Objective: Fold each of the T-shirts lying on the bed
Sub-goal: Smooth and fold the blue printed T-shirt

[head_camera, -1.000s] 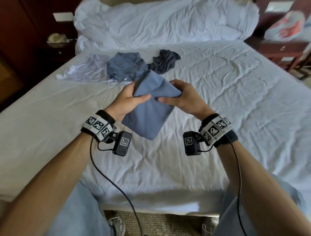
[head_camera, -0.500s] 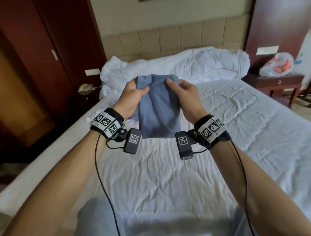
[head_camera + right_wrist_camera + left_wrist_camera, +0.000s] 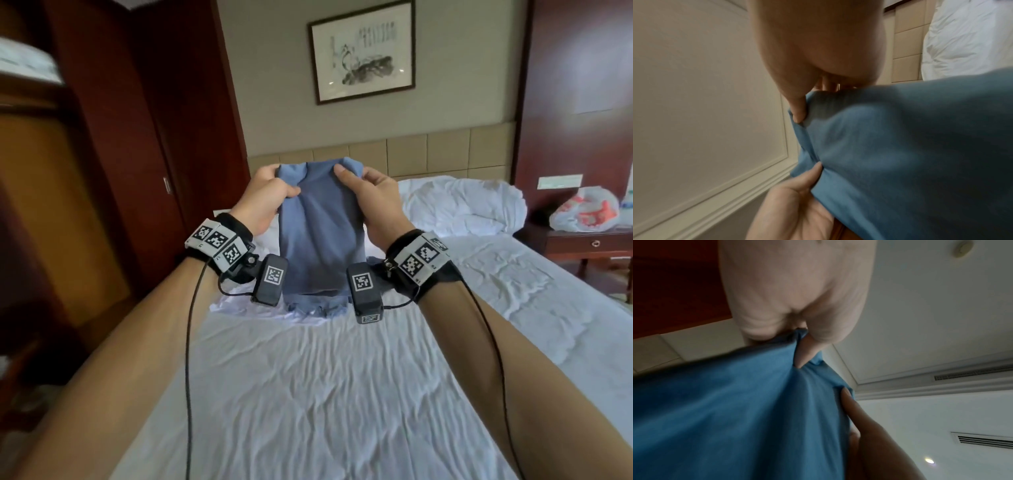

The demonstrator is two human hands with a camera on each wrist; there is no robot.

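Blue shirt [image 3: 320, 236] hangs mid-frame above the bed [image 3: 308, 394], part-folded into a narrow panel. My left hand [image 3: 265, 202] pinches its top left corner, right hand [image 3: 371, 204] the top right. To fold it well: keep both corners level and taut, lower it flat onto the sheet, then fold across. More shirts [image 3: 308, 306] lie just below it, probably unfolded.

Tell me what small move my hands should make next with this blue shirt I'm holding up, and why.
Probably lower it flat onto the bed. The left hand and right hand pinch the top corners of the blue T-shirt, which hangs folded narrow in the air, so the last fold needs a surface.
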